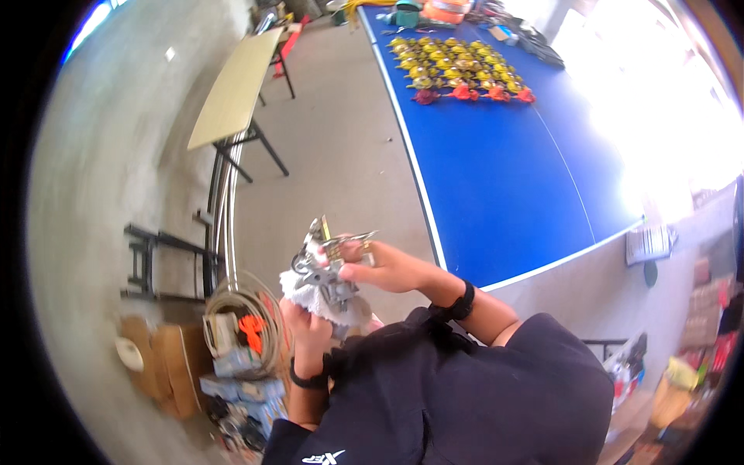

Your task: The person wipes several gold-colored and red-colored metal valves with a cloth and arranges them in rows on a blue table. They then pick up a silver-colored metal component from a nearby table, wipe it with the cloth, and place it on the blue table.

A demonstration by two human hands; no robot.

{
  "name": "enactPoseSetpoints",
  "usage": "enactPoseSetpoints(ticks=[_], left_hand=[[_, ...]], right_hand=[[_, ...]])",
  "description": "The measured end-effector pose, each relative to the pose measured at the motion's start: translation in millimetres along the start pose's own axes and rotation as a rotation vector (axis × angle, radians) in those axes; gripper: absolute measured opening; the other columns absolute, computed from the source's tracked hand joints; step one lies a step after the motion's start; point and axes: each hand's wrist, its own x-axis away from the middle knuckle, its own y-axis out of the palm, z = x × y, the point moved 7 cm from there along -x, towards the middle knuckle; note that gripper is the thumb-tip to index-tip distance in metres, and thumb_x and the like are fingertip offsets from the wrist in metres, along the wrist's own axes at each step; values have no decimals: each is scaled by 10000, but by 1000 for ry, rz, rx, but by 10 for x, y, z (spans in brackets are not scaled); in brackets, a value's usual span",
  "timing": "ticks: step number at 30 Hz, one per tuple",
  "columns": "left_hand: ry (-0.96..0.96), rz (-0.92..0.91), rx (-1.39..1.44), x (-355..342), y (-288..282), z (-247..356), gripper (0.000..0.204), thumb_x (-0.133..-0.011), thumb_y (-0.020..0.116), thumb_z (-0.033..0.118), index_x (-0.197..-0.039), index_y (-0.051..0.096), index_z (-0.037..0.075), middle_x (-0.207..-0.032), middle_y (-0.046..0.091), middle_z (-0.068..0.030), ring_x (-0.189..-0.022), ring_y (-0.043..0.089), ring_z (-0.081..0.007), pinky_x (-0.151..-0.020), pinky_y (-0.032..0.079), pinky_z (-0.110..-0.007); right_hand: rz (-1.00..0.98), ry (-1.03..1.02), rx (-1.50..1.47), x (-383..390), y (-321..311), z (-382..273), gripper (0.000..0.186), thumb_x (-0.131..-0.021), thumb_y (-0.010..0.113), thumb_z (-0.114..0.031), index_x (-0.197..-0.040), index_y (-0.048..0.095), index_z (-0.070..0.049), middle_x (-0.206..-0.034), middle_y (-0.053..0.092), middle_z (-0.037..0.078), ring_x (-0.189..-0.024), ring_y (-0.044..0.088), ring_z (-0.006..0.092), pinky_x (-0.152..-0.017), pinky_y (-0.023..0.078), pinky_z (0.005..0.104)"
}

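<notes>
A silvery metal fitting, with a ring, bolts and jutting plates, is held up in front of my body; its exact kind is not clear. My right hand is closed on its upper right side, thumb and fingers round a brassy, ribbed part. From below, my left hand grips a white cloth that is bunched under and around the fitting. The cloth and the fitting hide most of the left fingers.
A blue table bears rows of yellow metal pieces and several red-orange ones. At left are a narrow folding table, black metal frames, a coiled hose and an open cardboard box. Boxes stack at right.
</notes>
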Motion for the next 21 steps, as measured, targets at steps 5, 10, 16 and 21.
enactPoseSetpoints(ticks=[5,10,16,21], left_hand=[[253,39,-627,-498,-198,156,171,-811,596,24,-953,686,-8,-892,683,-175,-839,675,-339,-735,517,-413],[302,-209,-627,-748,53,-126,258,-729,712,63,-981,690,11,-868,675,-163,-750,644,-375,-651,502,-445],[277,-343,-426,-1394,366,-201,193,-656,696,0,-848,704,-14,-859,682,-164,-773,672,-343,-663,524,-364],[273,-77,-297,-2439,232,63,194,-823,649,55,-987,687,-43,-927,706,-96,-873,657,-172,-765,513,-306]], right_hand=[[160,299,73,-315,-36,457,593,-950,660,-441,-1301,566,27,-1210,612,170,-1138,584,202,-972,475,350],[164,101,-122,-493,-67,602,733,-927,671,-477,-1427,448,10,-1300,575,141,-1181,555,223,-1033,447,370],[183,-161,-802,-764,-530,690,615,-988,584,-486,-1408,488,-48,-1287,592,88,-1165,572,186,-994,467,366],[83,-244,-847,-1379,-1365,527,722,-1004,464,-568,-1472,389,-23,-1371,553,117,-1270,524,256,-1061,420,435]])
